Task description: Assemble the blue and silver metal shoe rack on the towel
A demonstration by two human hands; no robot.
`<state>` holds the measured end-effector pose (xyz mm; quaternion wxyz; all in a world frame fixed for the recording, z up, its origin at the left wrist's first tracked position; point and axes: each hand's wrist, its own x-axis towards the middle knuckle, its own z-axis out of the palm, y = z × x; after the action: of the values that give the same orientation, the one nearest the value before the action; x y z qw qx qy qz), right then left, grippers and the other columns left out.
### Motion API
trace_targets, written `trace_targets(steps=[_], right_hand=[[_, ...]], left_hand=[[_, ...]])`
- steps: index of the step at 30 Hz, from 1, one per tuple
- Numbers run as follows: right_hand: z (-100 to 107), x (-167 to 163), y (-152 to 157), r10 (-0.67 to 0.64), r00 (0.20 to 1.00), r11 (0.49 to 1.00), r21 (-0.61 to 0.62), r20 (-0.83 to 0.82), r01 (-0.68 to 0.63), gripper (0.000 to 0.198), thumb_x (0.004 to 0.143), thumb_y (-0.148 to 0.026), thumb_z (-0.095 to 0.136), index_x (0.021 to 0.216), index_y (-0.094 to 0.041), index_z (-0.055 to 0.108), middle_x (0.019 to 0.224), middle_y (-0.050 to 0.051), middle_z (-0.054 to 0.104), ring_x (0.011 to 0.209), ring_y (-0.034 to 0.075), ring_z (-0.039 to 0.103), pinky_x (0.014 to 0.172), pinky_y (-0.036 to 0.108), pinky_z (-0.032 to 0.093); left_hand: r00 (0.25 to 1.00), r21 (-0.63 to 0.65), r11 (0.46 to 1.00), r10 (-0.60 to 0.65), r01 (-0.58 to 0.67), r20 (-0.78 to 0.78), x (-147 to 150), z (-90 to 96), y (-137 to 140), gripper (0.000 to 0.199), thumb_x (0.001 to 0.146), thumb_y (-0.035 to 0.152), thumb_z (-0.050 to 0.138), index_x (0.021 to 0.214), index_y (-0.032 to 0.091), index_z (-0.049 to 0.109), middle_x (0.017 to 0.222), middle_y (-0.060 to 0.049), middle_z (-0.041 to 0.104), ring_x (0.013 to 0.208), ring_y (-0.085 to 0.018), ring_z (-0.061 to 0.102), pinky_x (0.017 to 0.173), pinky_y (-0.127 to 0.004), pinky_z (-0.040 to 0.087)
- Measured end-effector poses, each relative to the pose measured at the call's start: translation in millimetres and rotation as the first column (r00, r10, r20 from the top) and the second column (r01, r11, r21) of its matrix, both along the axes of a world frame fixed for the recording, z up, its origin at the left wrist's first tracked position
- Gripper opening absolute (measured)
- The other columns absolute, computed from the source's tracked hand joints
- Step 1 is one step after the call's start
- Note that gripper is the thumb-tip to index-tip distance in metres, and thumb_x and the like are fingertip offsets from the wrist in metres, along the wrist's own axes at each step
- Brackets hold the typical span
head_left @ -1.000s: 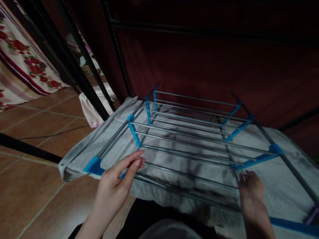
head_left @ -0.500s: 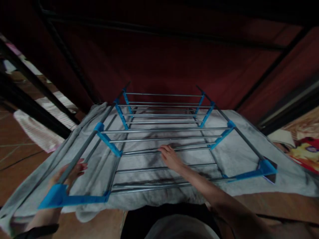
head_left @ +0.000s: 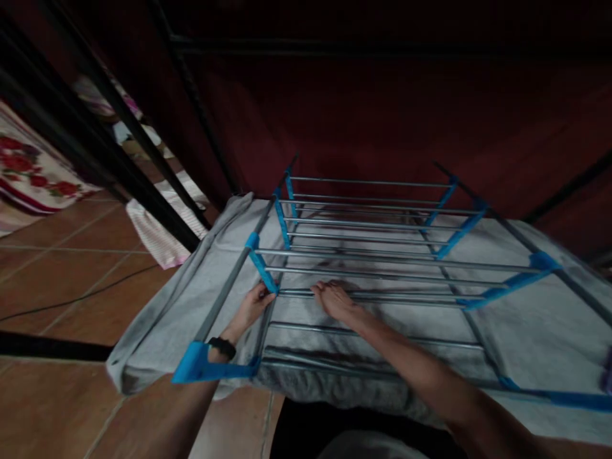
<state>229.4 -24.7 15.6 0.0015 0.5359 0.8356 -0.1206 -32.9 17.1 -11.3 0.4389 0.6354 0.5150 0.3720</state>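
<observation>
A rack of grey metal tubes [head_left: 382, 276] with blue plastic brackets stands before me on a grey cloth. My left hand [head_left: 249, 309], a dark band at its wrist, reaches in at the rack's left side. Its fingers pinch the lower end of a blue bracket [head_left: 264, 273], where a crosswise tube meets it. My right hand [head_left: 333, 299] is closed around that same metal rod [head_left: 292, 292], a little right of the bracket. Parts of the fingers on both hands are hidden. Nearest my body, a loose-looking tube [head_left: 306, 361] lies slanted beside the front crossbar.
The grey cloth [head_left: 167, 338] drapes over the surface below the rack. Behind rises a dark red panel [head_left: 363, 121] with black bars. On the tiled floor [head_left: 57, 408] at left lie a striped cloth [head_left: 165, 223] and a dark cable [head_left: 105, 290]. A flowered cloth [head_left: 38, 169] hangs farther left.
My left hand has left the outer side tube and moved inward to the bracket. The right hand stays on the rod. My view has turned left, so the rack appears farther right.
</observation>
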Motion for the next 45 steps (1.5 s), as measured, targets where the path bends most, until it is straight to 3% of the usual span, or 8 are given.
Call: trace_targets(steps=[4, 10, 17, 23, 30, 35, 45], right_hand=[[7, -5, 2, -0.015, 1.000, 1.000, 0.000, 0.018, 0.015, 0.036, 0.101, -0.017, 0.026, 0.115, -0.015, 0.060, 0.118, 0.012, 0.065, 0.104, 0.021, 0.063, 0.091, 0.032, 0.046], [21, -4, -2, -0.069, 0.997, 0.997, -0.024, -0.025, 0.069, 0.039, 0.103, -0.022, 0.024, 0.125, -0.018, 0.055, 0.126, 0.012, 0.063, 0.111, 0.022, 0.062, 0.091, 0.033, 0.046], [32, -4, -3, -0.086, 0.996, 0.995, -0.057, -0.034, 0.084, 0.045, 0.103, -0.026, 0.023, 0.142, -0.019, 0.045, 0.136, 0.013, 0.058, 0.116, 0.027, 0.060, 0.095, 0.039, 0.046], [35, -3, -1, -0.071, 0.997, 0.995, -0.077, -0.010, 0.070, 0.046, 0.101, -0.019, 0.025, 0.144, -0.020, 0.042, 0.137, 0.013, 0.058, 0.119, 0.026, 0.058, 0.098, 0.039, 0.044], [36, -2, -3, -0.070, 0.997, 0.996, -0.058, 0.006, 0.071, 0.046, 0.103, -0.033, 0.022, 0.142, -0.021, 0.044, 0.134, 0.012, 0.060, 0.114, 0.026, 0.062, 0.094, 0.038, 0.047], [36, -3, -6, -0.057, 0.998, 0.998, -0.019, 0.021, 0.057, 0.045, 0.104, -0.035, 0.022, 0.139, -0.022, 0.048, 0.132, 0.011, 0.061, 0.113, 0.024, 0.062, 0.093, 0.035, 0.046], [43, 0, -9, -0.050, 0.999, 0.999, 0.008, 0.011, 0.050, 0.042, 0.104, -0.034, 0.024, 0.134, -0.025, 0.052, 0.130, 0.008, 0.063, 0.107, 0.025, 0.065, 0.087, 0.035, 0.050]], left_hand=[[0.998, 0.074, 0.996, 0.040, -0.044, 0.050, 7, -10.0, -1, 0.036, 0.067, 0.042, 0.076, 0.093, 0.018, 0.071, 0.104, -0.011, 0.070, 0.099, -0.027, 0.062, 0.094, -0.042, 0.047], [0.990, 0.011, 0.998, 0.055, -0.057, 0.129, 13, -6.5, -7, 0.037, 0.068, 0.035, 0.076, 0.100, 0.017, 0.069, 0.100, -0.008, 0.071, 0.091, -0.023, 0.063, 0.087, -0.036, 0.050], [0.990, -0.049, 0.995, 0.096, -0.092, 0.099, 16, 3.2, -6, 0.028, 0.066, 0.038, 0.077, 0.082, 0.016, 0.071, 0.082, -0.007, 0.072, 0.077, -0.022, 0.062, 0.077, -0.035, 0.049], [0.953, -0.090, 0.990, 0.126, -0.105, 0.275, 22, 3.8, -6, 0.035, 0.065, 0.036, 0.079, 0.091, 0.016, 0.067, 0.085, -0.005, 0.070, 0.082, -0.021, 0.063, 0.083, -0.035, 0.049], [0.953, -0.098, 0.990, 0.121, -0.098, 0.276, 20, 3.8, -3, 0.028, 0.064, 0.034, 0.079, 0.079, 0.018, 0.064, 0.077, -0.002, 0.068, 0.072, -0.017, 0.058, 0.074, -0.032, 0.048], [0.953, -0.061, 0.989, 0.144, -0.133, 0.266, 23, 4.9, -7, 0.025, 0.065, 0.031, 0.078, 0.081, 0.017, 0.065, 0.077, -0.001, 0.066, 0.073, -0.017, 0.057, 0.076, -0.032, 0.048], [0.921, -0.104, 0.988, 0.146, -0.116, 0.362, 30, 4.2, -12, 0.028, 0.065, 0.031, 0.078, 0.085, 0.019, 0.063, 0.083, -0.001, 0.066, 0.080, -0.017, 0.057, 0.081, -0.032, 0.045]])
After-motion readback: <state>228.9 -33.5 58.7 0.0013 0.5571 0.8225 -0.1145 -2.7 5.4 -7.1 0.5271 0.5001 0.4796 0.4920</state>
